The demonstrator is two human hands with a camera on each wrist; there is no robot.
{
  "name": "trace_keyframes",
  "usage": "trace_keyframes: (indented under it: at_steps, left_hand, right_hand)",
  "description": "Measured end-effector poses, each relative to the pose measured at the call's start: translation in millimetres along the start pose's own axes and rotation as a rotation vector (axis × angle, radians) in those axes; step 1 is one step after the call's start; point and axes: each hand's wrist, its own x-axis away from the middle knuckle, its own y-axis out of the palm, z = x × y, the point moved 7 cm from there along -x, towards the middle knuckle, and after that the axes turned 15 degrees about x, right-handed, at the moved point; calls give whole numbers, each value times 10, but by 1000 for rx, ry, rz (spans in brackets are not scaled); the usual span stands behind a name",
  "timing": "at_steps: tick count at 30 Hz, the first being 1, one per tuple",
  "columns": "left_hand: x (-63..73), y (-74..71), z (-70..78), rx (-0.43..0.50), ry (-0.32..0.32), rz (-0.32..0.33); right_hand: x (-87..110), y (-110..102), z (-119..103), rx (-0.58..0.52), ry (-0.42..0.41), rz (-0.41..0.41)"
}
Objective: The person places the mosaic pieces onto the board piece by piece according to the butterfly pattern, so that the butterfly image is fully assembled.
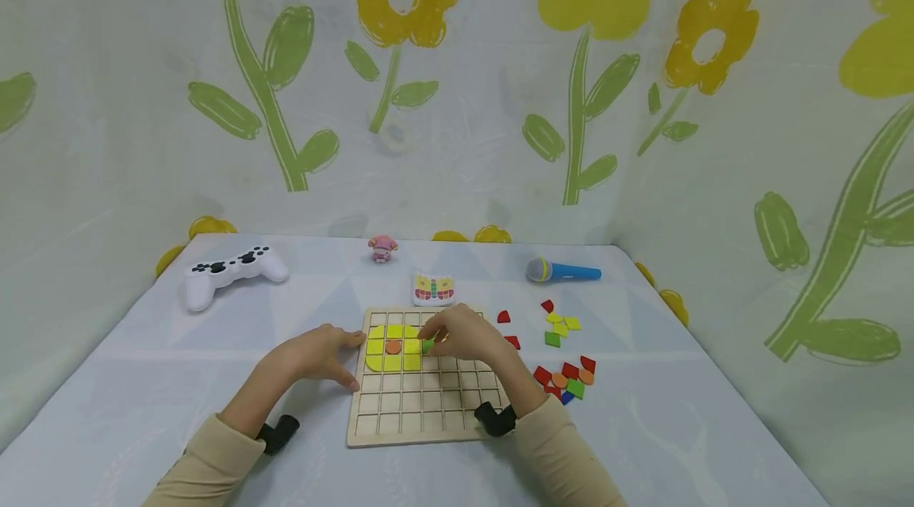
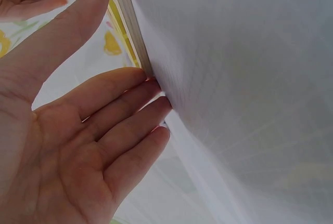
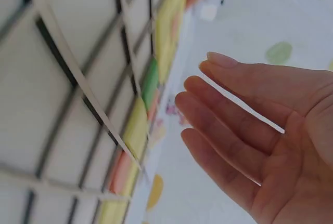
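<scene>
A wooden grid board (image 1: 400, 421) lies flat on the table with yellow pieces (image 1: 412, 362) around an orange disc (image 1: 393, 347) in its upper left. A green piece (image 1: 428, 346) sits in a cell beside them. My left hand (image 1: 314, 353) rests at the board's left edge, thumb and fingers spread; in the left wrist view its fairly straight fingers (image 2: 136, 125) touch the edge and table. Above the board hovers my right hand (image 1: 467, 335), near the green piece. The right wrist view shows its loosely bent fingers (image 3: 218, 112) with nothing between them.
Behind the board stands a card with a butterfly pattern (image 1: 433, 289). Loose red, yellow, green, orange and blue pieces (image 1: 553, 339) lie to the right. Farther back are a white game controller (image 1: 232, 273), a pink figurine (image 1: 382, 248) and a blue microphone (image 1: 571, 272).
</scene>
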Motion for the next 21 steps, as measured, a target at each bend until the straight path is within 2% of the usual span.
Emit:
trace_keyframes:
  at_steps: [3,7,12,18,21]
  left_hand:
    - [-9,10,-10,10,0,-1]
    - [-21,21,-18,4,10,1]
    - [-24,26,-33,6,3,8]
    - [-18,20,-26,2,18,7]
    - [-10,13,-21,-1,26,7]
  right_hand:
    - [78,-120,93,-30,-7,23]
    - [218,-262,314,-40,59,47]
    - [438,-353,724,9,151,73]
    - [747,-332,1280,79,254,66]
    - [878,-329,1489,107,306,63]
